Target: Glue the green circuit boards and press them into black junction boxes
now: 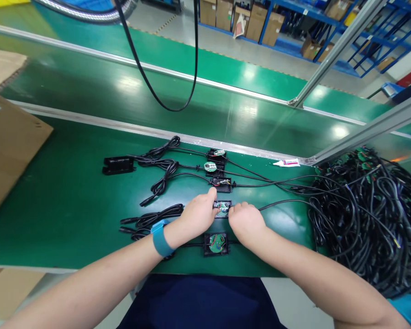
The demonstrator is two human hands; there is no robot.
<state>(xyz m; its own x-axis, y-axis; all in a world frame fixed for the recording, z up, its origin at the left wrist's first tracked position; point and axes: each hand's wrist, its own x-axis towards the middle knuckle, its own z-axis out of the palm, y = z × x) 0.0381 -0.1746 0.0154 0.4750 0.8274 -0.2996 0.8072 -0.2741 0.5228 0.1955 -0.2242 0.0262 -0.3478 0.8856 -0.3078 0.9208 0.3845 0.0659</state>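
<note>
My left hand (199,211) grips the left end of a small black plastic case (229,202), thumb at its far edge. Inside this open case lies a green circuit board (222,210) with thin wires. At the case's right end, my right hand (247,222) is closed with curled fingers where a black cable (281,202) comes in; the fingers hide that joint. Nearer me sits another open case (206,251) holding a round green board (218,243). Beyond my hands are several more open cases, among them one with wires (222,184) and one with a pale-faced board (210,167).
Coiled black cables (162,215) lie left of the cases. A large tangle of cables (366,228) covers the right side. A white tube (289,162) lies by the metal rail, a black cover (119,165) farther left. Cardboard (17,141) stands at left; a cable loop (178,109) hangs above.
</note>
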